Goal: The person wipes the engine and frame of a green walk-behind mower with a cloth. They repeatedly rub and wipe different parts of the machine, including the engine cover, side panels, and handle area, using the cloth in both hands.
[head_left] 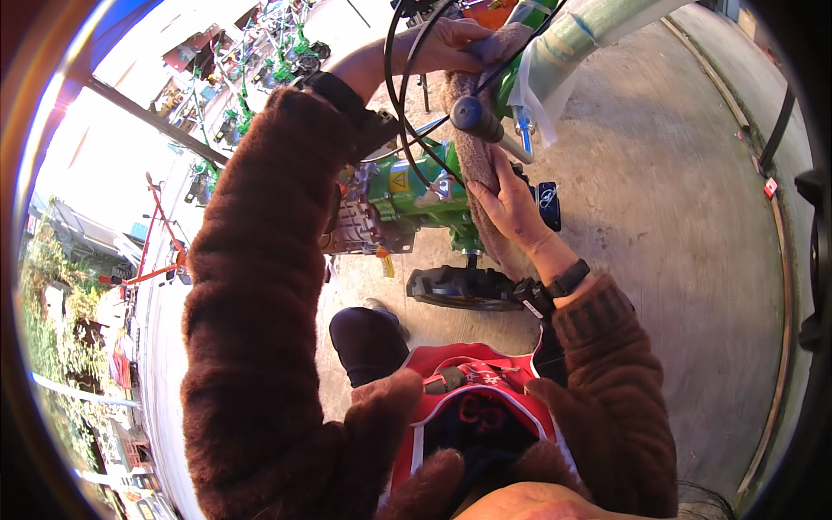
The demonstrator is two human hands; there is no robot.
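A grey-brown cloth (472, 160) hangs from a green bar of a green wheeled machine (416, 186). My left hand (446, 43) grips the cloth's upper part against the bar, fingers curled round it. Lower down, my right hand (513, 208) holds the hanging length, thumb lying along it and some fingers hidden behind. A lever with a dark blue knob (468, 113) sticks out in front of the cloth, between my hands. Black cables (400, 95) loop past my left wrist. The machine's thick handle (559, 56) is wrapped in pale plastic film.
Below the machine is a black wheel (464, 289), close to my knee. Several similar green machines (290, 65) stand at the far left, and a red-orange frame (165, 251) is at the left. A concrete floor (676, 260) stretches to the right, with a long strip (784, 286) along its edge.
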